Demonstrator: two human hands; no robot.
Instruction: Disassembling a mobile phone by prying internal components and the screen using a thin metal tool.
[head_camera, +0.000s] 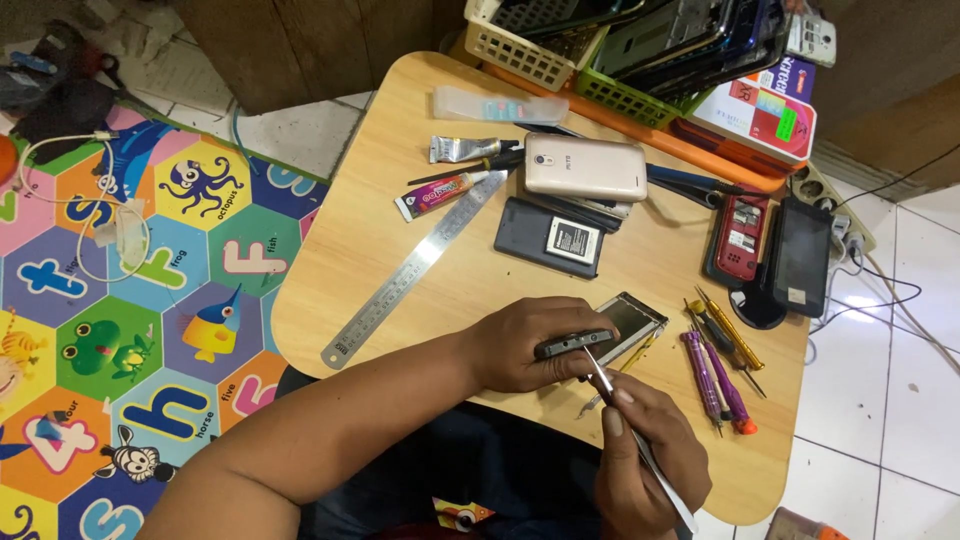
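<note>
- Wooden table: the landmark for everything here.
- Steel ruler: lies diagonally across the table's middle.
- Left hand: at the table's near edge, fingers curled tight round a dark phone held on edge.
- Right hand: just off that near edge, pinching a thin metal pry tool, its tip touching the phone.
- Screwdrivers: near the table's right corner.

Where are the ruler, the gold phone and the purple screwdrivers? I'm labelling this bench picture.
ruler (415, 268): head view, middle of the steel blade.
gold phone (586, 167): head view, centre of its back cover.
purple screwdrivers (712, 378): head view, on the handles, right of the hands.
</note>
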